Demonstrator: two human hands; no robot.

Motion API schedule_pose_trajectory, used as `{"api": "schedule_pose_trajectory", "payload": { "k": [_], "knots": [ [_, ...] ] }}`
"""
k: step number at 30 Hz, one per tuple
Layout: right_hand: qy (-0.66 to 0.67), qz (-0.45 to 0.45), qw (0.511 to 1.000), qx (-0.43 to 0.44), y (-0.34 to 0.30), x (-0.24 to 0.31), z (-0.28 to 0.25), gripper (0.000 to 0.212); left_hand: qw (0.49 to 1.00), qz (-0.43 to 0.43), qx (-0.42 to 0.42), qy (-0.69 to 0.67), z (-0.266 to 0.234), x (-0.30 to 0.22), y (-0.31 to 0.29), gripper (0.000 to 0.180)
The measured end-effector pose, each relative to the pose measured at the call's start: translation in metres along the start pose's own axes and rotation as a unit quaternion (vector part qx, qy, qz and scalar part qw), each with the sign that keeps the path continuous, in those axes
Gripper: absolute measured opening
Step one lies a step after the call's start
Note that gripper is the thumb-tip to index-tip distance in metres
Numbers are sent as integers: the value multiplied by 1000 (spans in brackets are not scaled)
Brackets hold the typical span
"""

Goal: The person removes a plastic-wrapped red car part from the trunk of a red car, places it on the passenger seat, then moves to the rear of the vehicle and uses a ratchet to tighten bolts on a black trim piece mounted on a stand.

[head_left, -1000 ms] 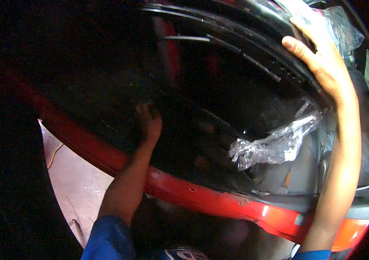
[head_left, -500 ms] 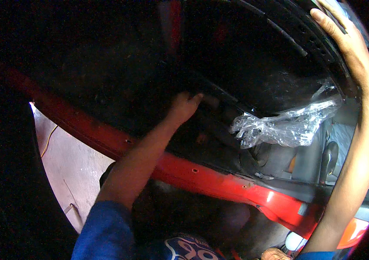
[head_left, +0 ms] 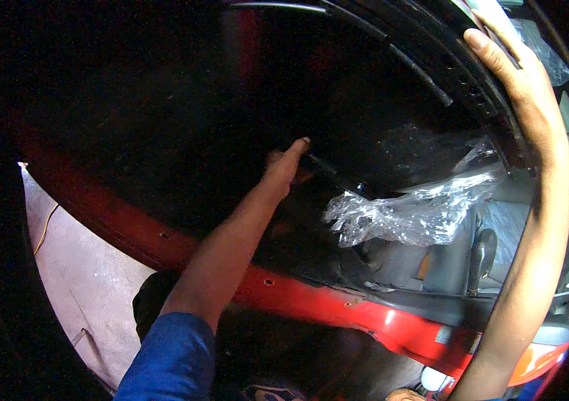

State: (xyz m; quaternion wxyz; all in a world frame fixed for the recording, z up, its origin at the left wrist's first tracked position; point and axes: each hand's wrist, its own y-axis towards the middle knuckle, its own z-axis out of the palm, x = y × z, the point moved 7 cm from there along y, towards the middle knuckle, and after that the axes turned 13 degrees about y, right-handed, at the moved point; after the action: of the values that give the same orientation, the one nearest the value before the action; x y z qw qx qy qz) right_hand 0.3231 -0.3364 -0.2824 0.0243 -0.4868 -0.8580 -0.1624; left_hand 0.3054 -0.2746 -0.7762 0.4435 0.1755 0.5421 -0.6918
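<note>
My left hand (head_left: 286,170) reaches across a red car sill (head_left: 298,289) into a dark car interior. Its fingers look curled, with the thumb uppermost, near a thin dark strip (head_left: 323,164); what they hold, if anything, is lost in shadow. High on the right, my right hand (head_left: 528,83) lies along a dark curved frame (head_left: 475,87). Its thumb is spread from the outstretched fingers, which partly pass over the frame's edge. Crumpled clear plastic film (head_left: 415,210) hangs to the right of my left hand.
Grey seats (head_left: 448,267) stand beyond the film. Several small holes run along the sill. Outside it, at left, a pale floor (head_left: 101,281) has a yellowish cable (head_left: 45,227) lying on it. A rounded white object (head_left: 435,379) sits at the lower right.
The view has shifted, so the sill, film and right arm appear farther left. My left hand has turned and reaches deeper into the dark interior. My right hand stays on the frame.
</note>
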Motion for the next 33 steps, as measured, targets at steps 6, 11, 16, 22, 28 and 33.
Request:
{"api": "schedule_pose_trajectory", "payload": {
  "k": [6,11,16,22,28,33],
  "knots": [
    [20,3,1000,-4,1,-22,-10,61,998,-3,27,54,-6,-4,-11,68],
    [55,42,998,2,-1,-19,-7,61,991,56,49,109,0,-13,-24,69],
    [29,39,998,-29,-5,-12,-6,60,994,94,-12,45,4,-20,-36,77],
    [13,-15,999,-47,-2,-9,-9,73,995,32,-29,86,-15,-16,-28,81],
    [46,14,997,-56,-6,-13,-7,70,903,252,-339,-82,-132,-95,12,72],
    [-47,-11,997,-66,-11,-8,-9,67,853,408,-321,-63,-198,-251,32,74]
  ]
}}
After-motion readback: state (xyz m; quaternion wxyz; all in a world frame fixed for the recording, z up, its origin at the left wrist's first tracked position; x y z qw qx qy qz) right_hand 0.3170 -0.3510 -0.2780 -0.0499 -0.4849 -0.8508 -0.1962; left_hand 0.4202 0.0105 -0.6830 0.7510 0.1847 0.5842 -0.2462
